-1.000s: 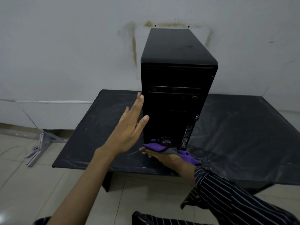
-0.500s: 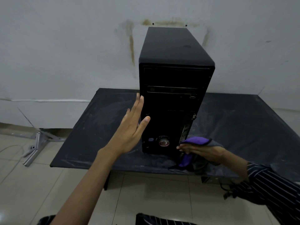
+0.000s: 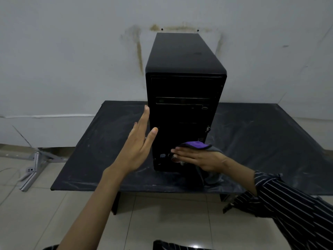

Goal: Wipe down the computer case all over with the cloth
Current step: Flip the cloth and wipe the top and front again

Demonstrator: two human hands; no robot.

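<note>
Sliding in from the case's right edge, your right hand (image 3: pixel 200 157) now presses the purple-and-grey cloth (image 3: pixel 197 144) against the lower front panel with straight fingers. Your left hand (image 3: pixel 138 145) stays spread flat against the left side. The black computer case (image 3: pixel 183 87) stands upright on the desk (image 3: pixel 270 141), long axis vertical, front facing you.

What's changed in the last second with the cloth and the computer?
The right hand, pressing the purple-and-grey cloth, swept from the front base of the black tower computer case out to its lower right edge, then back onto the lower front. The left hand stayed flat against the case's left side; the case stayed put.
</note>
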